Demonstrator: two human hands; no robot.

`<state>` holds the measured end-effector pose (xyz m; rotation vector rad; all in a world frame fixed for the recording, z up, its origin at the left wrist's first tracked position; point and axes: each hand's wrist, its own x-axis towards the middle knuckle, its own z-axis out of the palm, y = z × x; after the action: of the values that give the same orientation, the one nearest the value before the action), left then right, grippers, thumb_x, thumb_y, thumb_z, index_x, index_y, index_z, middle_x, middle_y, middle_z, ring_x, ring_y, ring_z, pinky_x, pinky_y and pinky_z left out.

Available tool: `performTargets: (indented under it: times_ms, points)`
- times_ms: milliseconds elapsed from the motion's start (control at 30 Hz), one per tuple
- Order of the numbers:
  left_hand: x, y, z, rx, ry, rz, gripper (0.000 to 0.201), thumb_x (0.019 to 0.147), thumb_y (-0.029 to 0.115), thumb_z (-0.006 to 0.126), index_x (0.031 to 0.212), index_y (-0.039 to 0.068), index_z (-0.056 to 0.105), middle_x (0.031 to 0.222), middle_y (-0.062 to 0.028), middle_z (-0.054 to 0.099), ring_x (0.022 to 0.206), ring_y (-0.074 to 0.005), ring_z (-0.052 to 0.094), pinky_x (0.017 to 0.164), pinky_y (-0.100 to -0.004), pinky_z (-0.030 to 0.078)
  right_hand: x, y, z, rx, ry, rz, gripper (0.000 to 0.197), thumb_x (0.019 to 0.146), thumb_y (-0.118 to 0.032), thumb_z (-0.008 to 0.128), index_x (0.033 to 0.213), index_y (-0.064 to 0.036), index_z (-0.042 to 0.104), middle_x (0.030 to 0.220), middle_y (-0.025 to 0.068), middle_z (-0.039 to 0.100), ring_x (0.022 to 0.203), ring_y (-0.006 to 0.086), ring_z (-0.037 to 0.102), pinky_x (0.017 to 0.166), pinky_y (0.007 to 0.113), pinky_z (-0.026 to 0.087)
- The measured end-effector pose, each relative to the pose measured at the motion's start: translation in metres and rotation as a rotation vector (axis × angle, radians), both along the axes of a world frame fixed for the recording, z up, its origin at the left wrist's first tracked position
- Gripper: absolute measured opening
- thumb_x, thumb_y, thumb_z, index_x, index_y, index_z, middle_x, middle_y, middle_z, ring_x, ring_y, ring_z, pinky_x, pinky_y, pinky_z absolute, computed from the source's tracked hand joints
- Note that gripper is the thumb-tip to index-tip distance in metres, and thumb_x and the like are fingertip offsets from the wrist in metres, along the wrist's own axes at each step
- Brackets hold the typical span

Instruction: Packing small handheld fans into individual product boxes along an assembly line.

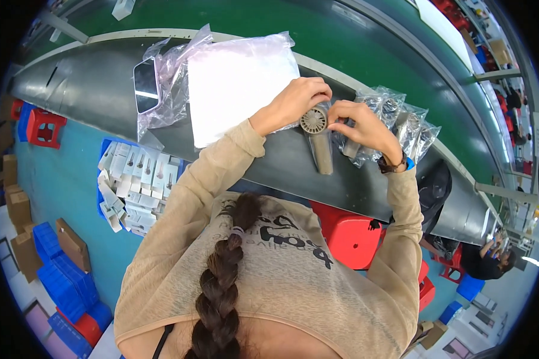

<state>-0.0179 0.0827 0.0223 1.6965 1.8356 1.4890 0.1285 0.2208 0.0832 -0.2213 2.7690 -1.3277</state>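
A small beige handheld fan [314, 121] with a round slotted head lies on the dark table inside a clear plastic bag [327, 146], its handle toward me. My left hand [299, 99] is closed on the bag's upper end, just above the fan head. From the right, my right hand [365, 127] pinches the bag beside the fan head, thumb against the fingers. Just past my right wrist lie several bagged items [401, 116] in crinkled clear plastic. A stack of white plastic sheets or bags [236, 84] lies left of my hands, partly behind my left forearm.
A phone [146, 85] lies on loose clear plastic at the table's left. Below the table edge stands a blue crate [103, 157] of small white boxes. A red stool [350, 239] is by my right side. Black plastic [435, 190] rests on the table's right part.
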Motion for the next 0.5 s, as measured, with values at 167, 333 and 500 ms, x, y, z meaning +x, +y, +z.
performTargets:
  times_ms: [167, 333, 500]
  points:
    - [0.004, 0.005, -0.012, -0.042, -0.012, 0.001, 0.010, 0.083, 0.009, 0.061, 0.087, 0.000, 0.065, 0.083, -0.0138, 0.064, 0.076, -0.0344, 0.061, 0.068, -0.0391, 0.049, 0.004, 0.000, 0.002, 0.096, 0.015, -0.022, 0.010, 0.082, -0.008, 0.066, 0.085, -0.0007, 0.060, 0.086, 0.0108, 0.060, 0.076, 0.0259, 0.058, 0.069, 0.034, 0.046]
    - [0.006, 0.011, -0.021, -0.085, -0.209, 0.017, 0.015, 0.081, 0.011, 0.066, 0.089, -0.001, 0.065, 0.079, -0.0135, 0.066, 0.073, -0.0281, 0.065, 0.068, -0.0357, 0.051, 0.009, 0.004, -0.006, 0.263, 0.145, -0.057, 0.017, 0.079, -0.007, 0.065, 0.094, -0.0032, 0.058, 0.091, 0.0103, 0.060, 0.082, 0.0265, 0.059, 0.070, 0.034, 0.047]
    - [0.006, -0.005, -0.022, -0.180, -0.319, 0.028, 0.020, 0.081, 0.015, 0.068, 0.089, -0.003, 0.066, 0.081, -0.0143, 0.068, 0.074, -0.0219, 0.067, 0.069, -0.0321, 0.052, 0.021, 0.004, -0.011, 0.478, 0.096, -0.085, 0.030, 0.074, -0.006, 0.068, 0.101, -0.0064, 0.057, 0.089, 0.0088, 0.057, 0.084, 0.0293, 0.055, 0.076, 0.038, 0.046]
